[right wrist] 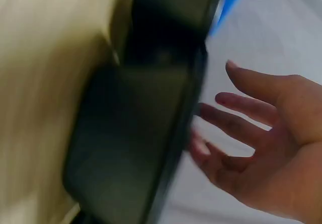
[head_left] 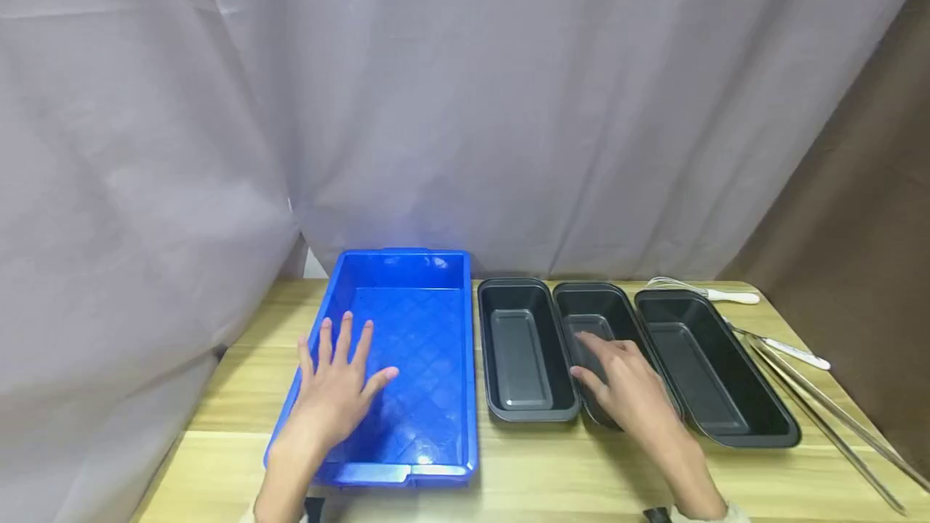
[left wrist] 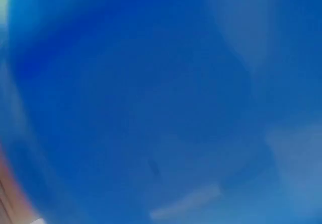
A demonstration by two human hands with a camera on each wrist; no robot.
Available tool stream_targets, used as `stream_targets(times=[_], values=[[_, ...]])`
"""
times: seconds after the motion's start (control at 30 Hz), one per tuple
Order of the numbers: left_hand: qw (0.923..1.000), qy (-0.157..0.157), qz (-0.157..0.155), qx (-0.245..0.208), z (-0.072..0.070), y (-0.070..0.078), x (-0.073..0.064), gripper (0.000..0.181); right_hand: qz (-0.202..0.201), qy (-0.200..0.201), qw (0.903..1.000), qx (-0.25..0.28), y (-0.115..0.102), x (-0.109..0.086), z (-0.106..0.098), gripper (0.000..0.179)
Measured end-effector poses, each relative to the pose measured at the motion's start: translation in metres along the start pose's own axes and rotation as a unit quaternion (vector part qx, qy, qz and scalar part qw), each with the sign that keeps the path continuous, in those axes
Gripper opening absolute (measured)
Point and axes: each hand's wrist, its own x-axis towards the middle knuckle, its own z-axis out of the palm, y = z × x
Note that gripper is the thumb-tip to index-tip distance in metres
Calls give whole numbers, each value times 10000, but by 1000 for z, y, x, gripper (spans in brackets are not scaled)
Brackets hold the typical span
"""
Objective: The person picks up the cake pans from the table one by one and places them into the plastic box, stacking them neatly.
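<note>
My left hand (head_left: 330, 402) hovers over the left part of a blue rectangular plastic tray (head_left: 421, 361), fingers spread wide and thumb held out, with nothing in its grasp; I can't tell whether it touches the tray. My left wrist view is mostly blurred blue.

My right hand (head_left: 628, 386) is over the middle dark-grey metal loaf pan (head_left: 592, 297), its fingers loosely bent, the thumb well apart from them, and it has hold of nothing. From the right wrist my fingertips show near a pan's rim, but contact is unclear.

That pan lies between two others like it: the left dark-grey loaf pan (head_left: 521, 361), just beside the tray, and the right dark-grey loaf pan (head_left: 697, 370). Beyond the right one lie a wire whisk with a white handle (head_left: 715, 294), a white-handled utensil (head_left: 795, 353) and long metal tongs (head_left: 828, 430). Everything sits on a pale wood-grain surface (head_left: 523, 458), with grey draped fabric (head_left: 465, 103) behind and brown fabric (head_left: 850, 248) at right.
</note>
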Motion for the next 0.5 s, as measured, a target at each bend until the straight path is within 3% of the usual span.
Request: stream_targets(times=[0.13, 0.3, 0.37, 0.5], values=[[9990, 216, -300, 251, -5, -22, -15, 82, -27, 174, 9998, 78, -11, 6, 15, 45], [9972, 144, -573, 452, -6, -40, -27, 85, 122, 319, 9994, 1, -14, 8, 20, 39], [9970, 117, -594, 481, -5, -45, -29, 85, 131, 333, 9994, -10, -14, 8, 21, 38], [9968, 388, -414, 572, -1, -48, -33, 82, 35, 375, 9992, -100, -15, 10, 25, 39]])
